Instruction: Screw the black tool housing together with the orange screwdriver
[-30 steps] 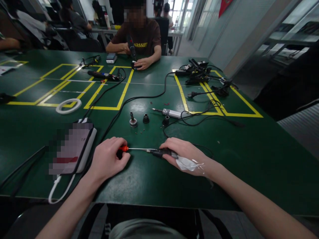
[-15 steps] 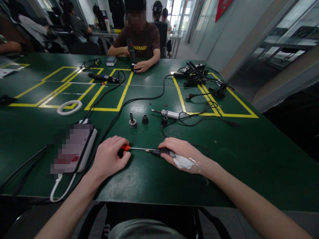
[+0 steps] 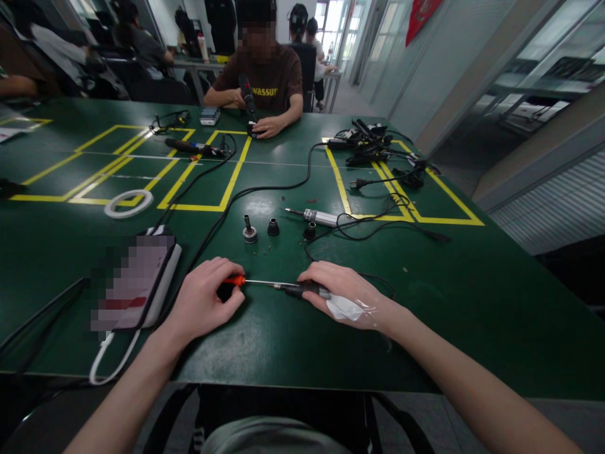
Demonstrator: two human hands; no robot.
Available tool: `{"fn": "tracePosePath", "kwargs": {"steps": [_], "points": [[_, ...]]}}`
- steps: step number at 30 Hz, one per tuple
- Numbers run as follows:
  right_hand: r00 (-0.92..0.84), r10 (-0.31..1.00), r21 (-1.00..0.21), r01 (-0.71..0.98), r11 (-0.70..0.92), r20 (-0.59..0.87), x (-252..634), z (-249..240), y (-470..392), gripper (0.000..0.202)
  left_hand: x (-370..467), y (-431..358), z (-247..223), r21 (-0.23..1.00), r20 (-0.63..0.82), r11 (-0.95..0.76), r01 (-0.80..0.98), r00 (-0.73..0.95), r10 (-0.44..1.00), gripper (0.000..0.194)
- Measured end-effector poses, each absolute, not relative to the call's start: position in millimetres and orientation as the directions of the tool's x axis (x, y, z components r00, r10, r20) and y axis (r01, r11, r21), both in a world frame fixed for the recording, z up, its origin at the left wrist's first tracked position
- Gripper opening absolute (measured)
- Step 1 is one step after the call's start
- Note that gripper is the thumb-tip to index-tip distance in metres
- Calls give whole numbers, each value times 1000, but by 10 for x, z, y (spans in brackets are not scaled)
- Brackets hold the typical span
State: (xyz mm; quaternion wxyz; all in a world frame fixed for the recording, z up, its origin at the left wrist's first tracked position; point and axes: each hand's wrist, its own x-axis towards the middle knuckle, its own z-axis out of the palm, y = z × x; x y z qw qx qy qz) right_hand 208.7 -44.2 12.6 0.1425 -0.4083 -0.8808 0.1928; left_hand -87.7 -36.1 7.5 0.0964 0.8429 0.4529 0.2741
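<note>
My left hand (image 3: 203,299) is closed around the orange handle of a screwdriver (image 3: 240,280). The screwdriver's thin shaft points right and meets the metal end of a dark, pen-shaped tool (image 3: 300,290). That tool, which resembles a soldering iron, is gripped in my right hand (image 3: 343,293), and most of its body is hidden. White tape covers part of the right wrist. Just beyond my hands stand a metal nozzle part (image 3: 249,232) and two black cone-shaped pieces, one at the middle (image 3: 273,227) and one farther right (image 3: 309,231). Several tiny screws (image 3: 265,252) lie nearby.
A clear-handled soldering iron (image 3: 321,218) with a thin cord lies beyond the cones. At left are a phone-like device (image 3: 137,280) with cables and a tape roll (image 3: 128,203). Tangled black cables (image 3: 368,142) sit far right. Opposite, a person (image 3: 265,82) holds a power tool.
The view has shifted slightly. Both hands keep their grips, and the screwdriver still touches the dark tool's tip. No object has visibly moved on the table.
</note>
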Motion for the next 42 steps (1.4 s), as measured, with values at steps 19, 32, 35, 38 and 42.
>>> {"fn": "tracePosePath", "kwargs": {"steps": [19,32,35,38,42], "points": [[-643,760,-478,641,600,93,2147,97,-429,15,-922,-336,112,729,260,-426,536,360,896,17],[-646,758,-494,632,598,92,2175,89,-407,13,-996,-286,96,820,180,-340,460,355,917,15],[-648,755,-496,627,601,96,2185,93,-402,12,-1011,-276,96,852,115,-268,449,340,934,21],[-646,758,-495,632,597,90,2189,90,-397,13,-1004,-278,122,887,19,-150,437,288,957,28],[-646,759,-494,633,596,88,2190,74,-389,14,-974,-286,166,921,-69,-17,390,206,976,35]]}}
